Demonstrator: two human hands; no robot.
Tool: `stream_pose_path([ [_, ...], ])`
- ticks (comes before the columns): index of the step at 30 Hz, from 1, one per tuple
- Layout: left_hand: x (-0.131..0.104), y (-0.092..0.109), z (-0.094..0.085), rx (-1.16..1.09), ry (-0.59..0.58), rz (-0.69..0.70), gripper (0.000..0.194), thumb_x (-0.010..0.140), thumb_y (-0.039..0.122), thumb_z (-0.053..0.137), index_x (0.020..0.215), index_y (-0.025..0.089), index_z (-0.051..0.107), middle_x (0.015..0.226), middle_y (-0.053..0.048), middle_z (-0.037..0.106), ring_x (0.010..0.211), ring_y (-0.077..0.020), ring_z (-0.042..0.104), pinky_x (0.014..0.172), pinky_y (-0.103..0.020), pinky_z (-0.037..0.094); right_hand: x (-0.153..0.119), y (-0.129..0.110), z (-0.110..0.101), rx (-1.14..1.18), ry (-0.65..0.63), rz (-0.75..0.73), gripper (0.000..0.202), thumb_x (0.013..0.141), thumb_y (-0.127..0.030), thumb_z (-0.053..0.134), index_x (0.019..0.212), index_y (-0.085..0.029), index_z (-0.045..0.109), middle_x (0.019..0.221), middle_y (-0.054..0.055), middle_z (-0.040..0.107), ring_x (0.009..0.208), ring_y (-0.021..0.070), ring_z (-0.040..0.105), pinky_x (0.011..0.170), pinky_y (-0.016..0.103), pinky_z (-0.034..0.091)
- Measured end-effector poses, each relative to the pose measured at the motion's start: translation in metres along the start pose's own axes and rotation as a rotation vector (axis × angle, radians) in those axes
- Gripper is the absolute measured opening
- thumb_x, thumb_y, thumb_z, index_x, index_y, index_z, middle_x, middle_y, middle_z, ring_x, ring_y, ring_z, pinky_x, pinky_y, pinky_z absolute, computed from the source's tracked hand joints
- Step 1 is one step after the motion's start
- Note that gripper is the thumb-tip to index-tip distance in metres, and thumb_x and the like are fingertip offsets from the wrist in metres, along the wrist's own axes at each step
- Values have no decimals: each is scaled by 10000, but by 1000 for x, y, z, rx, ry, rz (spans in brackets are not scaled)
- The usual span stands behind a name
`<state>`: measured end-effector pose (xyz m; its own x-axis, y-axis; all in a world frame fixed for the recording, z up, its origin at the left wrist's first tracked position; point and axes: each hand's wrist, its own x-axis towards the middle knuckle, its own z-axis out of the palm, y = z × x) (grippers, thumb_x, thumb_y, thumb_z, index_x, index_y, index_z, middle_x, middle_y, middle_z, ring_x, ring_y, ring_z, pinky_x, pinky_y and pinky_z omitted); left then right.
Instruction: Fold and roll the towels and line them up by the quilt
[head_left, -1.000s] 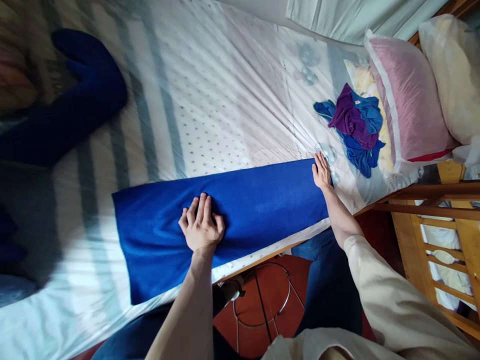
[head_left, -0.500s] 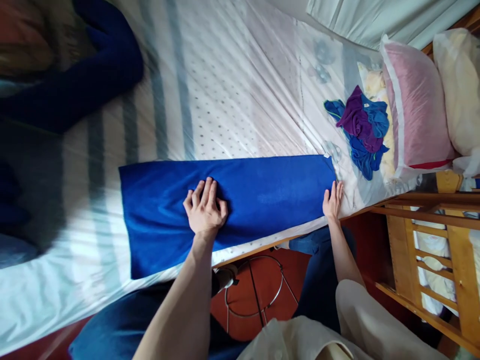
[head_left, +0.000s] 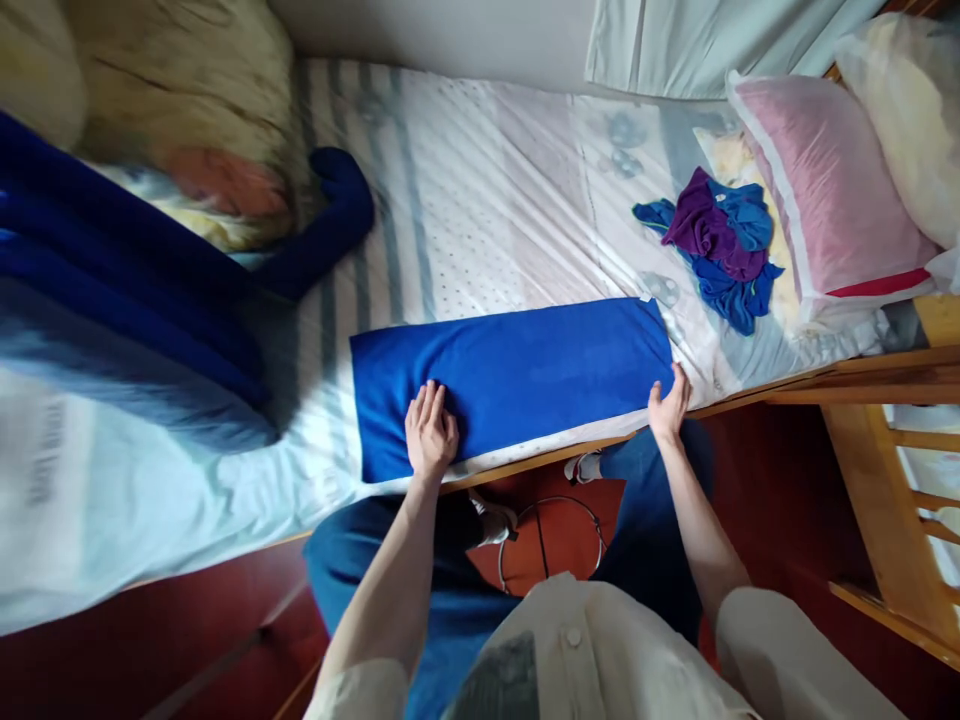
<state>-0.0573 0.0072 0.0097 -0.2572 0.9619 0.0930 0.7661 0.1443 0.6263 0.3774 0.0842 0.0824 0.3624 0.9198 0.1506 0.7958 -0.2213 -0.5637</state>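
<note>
A blue towel (head_left: 540, 365) lies in a long flat strip along the near edge of the bed, with a small white tag at its far right corner. My left hand (head_left: 432, 432) rests on its left part, palm down with fingers stretched; faint wrinkles show around it. At the right end, my right hand (head_left: 670, 405) touches the short edge, thumb apart from the fingers. Whether any fabric sits between thumb and fingers there is hard to make out.
A crumpled heap of purple and blue cloths (head_left: 716, 235) lies near a pink pillow (head_left: 862, 190). Dark blue folded fabric (head_left: 135, 270) stands at the left, beside a yellowish bundle (head_left: 180, 90). A wire-framed stool (head_left: 551, 540) is below the bed's wooden edge.
The view has shifted left and back, showing more of the bed's left side. My left hand stays flat on the towel, nearer its front edge; my right fingers have curled slightly at the right edge.
</note>
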Motion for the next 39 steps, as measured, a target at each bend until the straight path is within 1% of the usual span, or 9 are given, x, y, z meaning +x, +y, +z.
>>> stream_pose_path([
  [3,-51,-1,-7,6,26,-24,554,988,250,365,1485,126,576,1634,-186,470,1578,-286,361,1289,-528,294,-82,-40,11,494,-176,66,356,999,-392,543,1254,-182,675,1225,163,742,1006,232,742,963,417,605],
  [8,-113,36,-1,-35,-175,38,524,936,216,445,1421,190,641,1555,-149,577,1549,-322,405,1283,-620,273,-193,-88,41,973,-444,476,441,920,-538,684,1183,-185,714,923,88,798,659,178,726,621,299,615],
  [12,-140,79,10,-35,-438,-10,486,899,128,456,1299,199,721,1488,-152,635,1443,-329,543,1212,-559,424,-206,-109,58,1040,-542,613,470,808,-516,819,1136,-193,727,820,45,794,611,169,710,571,267,589],
  [17,-175,114,20,-128,-971,29,560,825,62,486,1290,252,735,1110,-88,806,995,-263,774,969,-397,605,-188,-115,70,1161,-491,762,455,756,-523,869,1008,-172,727,806,50,795,611,154,707,638,282,610],
  [20,-179,120,22,-161,-1051,100,531,807,75,501,1237,254,757,1048,-60,816,975,-243,776,916,-347,617,-181,-110,74,1207,-483,851,425,737,-509,886,914,-160,719,809,59,793,600,132,691,627,260,588],
  [25,-121,118,9,-215,-775,104,384,873,122,485,1112,182,780,1144,-106,796,1074,-242,743,1010,-373,583,-173,-108,88,1186,-498,900,382,704,-463,893,840,-161,703,778,52,786,560,127,661,566,242,541],
  [31,31,119,5,-121,-483,248,395,916,137,472,1179,190,763,1276,-114,753,1219,-242,679,1136,-443,505,-167,-111,105,1142,-452,1031,278,776,-417,806,826,-192,651,777,41,785,592,138,689,622,263,569],
  [35,117,123,24,78,-537,301,431,926,167,500,1299,170,714,1497,-146,626,1353,-260,605,1223,-477,409,-175,-106,104,1142,-464,1047,240,787,-394,778,816,-191,653,806,56,792,621,153,707,657,287,592],
  [39,166,126,52,259,-617,203,489,923,189,524,1390,131,657,1570,-187,545,1396,-313,561,1212,-506,405,-181,-103,105,1147,-453,1115,239,812,-405,775,868,-192,680,847,54,796,604,130,681,667,277,582],
])
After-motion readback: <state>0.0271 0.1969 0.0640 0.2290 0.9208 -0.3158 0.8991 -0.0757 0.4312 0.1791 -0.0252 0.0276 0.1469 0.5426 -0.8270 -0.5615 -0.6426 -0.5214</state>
